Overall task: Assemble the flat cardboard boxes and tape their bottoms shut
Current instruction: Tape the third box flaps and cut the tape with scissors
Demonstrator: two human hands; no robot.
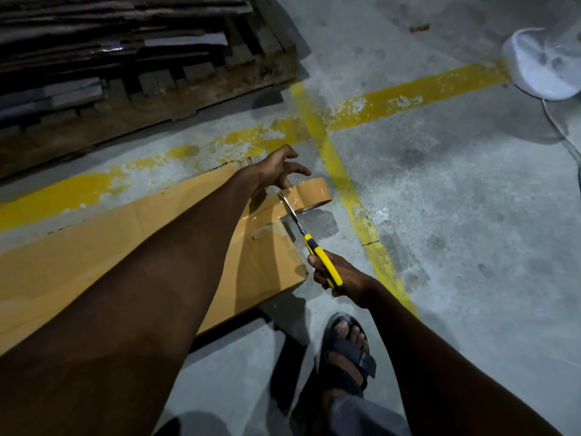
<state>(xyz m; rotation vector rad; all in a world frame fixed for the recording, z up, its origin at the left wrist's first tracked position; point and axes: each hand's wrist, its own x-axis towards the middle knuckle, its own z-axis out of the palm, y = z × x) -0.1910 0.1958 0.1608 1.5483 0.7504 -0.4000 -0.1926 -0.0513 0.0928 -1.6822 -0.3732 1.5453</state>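
Observation:
A brown cardboard box (94, 256) stands on the concrete floor, its taped bottom facing up, with a shiny strip of tape running off its far right edge. My left hand (276, 169) reaches across the box and holds a roll of brown packing tape (309, 193) just past that edge. My right hand (336, 273) grips a yellow-handled utility knife (314, 243). Its blade touches the stretched tape between the roll and the box.
A wooden pallet (195, 92) stacked with flat cardboard sheets (103, 42) lies at the back left. Yellow painted lines (349, 190) cross the floor. A white fan base (544, 61) with its cord sits at the far right. My sandalled foot (342, 357) is below the box.

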